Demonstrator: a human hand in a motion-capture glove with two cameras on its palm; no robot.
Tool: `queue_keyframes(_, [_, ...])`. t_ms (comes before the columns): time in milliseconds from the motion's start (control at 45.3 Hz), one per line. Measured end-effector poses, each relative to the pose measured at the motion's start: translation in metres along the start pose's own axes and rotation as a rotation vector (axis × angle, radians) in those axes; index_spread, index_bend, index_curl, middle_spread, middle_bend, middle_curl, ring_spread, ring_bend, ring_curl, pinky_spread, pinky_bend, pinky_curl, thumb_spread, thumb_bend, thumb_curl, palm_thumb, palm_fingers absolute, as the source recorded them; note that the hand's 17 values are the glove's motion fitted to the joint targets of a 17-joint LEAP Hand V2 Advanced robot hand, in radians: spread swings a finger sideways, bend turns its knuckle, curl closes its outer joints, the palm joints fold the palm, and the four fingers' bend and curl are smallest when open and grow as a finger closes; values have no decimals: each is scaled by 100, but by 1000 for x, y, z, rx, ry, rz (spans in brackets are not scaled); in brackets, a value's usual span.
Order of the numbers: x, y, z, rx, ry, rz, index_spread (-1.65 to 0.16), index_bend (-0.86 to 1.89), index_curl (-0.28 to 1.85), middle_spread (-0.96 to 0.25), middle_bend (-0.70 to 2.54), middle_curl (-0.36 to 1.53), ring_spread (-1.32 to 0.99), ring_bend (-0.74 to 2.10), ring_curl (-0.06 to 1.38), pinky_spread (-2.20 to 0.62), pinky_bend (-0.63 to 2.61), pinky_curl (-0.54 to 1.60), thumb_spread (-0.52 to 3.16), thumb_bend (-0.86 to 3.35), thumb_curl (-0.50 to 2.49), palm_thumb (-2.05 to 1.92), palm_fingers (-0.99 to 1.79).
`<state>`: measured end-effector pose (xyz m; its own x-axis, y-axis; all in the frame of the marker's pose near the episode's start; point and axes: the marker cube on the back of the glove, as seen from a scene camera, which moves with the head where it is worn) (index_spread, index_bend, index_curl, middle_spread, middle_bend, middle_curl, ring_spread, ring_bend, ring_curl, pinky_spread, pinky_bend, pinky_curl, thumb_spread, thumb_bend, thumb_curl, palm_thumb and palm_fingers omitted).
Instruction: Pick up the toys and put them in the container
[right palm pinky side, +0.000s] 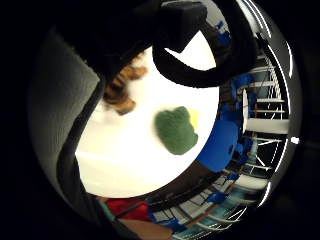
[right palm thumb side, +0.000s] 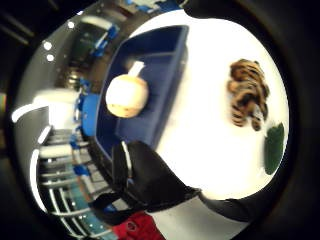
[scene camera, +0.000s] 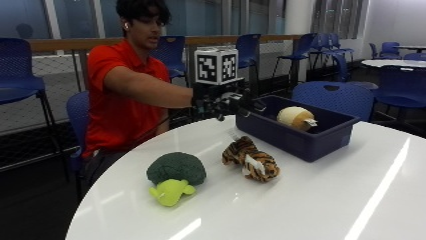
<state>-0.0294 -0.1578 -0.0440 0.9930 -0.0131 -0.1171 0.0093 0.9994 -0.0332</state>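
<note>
Broccoli plush (scene camera: 175, 175) and tiger plush (scene camera: 251, 159) lay on the desk (scene camera: 319, 200), awaiting pickup; my grip (scene camera: 223, 104) hovered beside the blue container (scene camera: 299, 131), fingers relaxed, empty, onion plush (scene camera: 295, 117) inside.

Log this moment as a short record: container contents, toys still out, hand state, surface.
container: blue bin on white table
in container: round cream plush
on table: tiger plush, broccoli plush, side by side, apart
gloved right hand: beside the bin's near end, holds no toy; fingers unclear
left to pick: two toys
</note>
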Motion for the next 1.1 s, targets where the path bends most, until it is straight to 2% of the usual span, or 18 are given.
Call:
queue_keyframes(199, [90, 27, 16, -16, 5, 126, -39, 15, 39, -10, 14, 37, 0, 17, 30, 13, 97, 36, 90, -13, 32, -17, -11])
queue_keyframes(508, [168, 47, 53, -84, 24, 244, -41, 17, 37, -10, 18, 35, 2, 17, 28, 15, 101, 37, 87, -10, 25, -13, -6])
queue_keyframes(773, [196, 57, 89, -159, -36, 290, -40, 11, 31, -9, 20, 35, 3, 17, 26, 15, 111, 38, 88, -9, 23, -12, -7])
queue_keyframes(928, [202, 55, 114, -218, -68, 291, -37, 10, 27, -4, 12, 32, 6, 15, 24, 14, 130, 42, 90, -8, 22, -10, -17])
queue_keyframes(1104, [194, 50, 123, -242, 1, 272, -37, 10, 23, -2, 16, 30, 6, 22, 25, 8, 135, 43, 97, -4, 23, -3, -11])
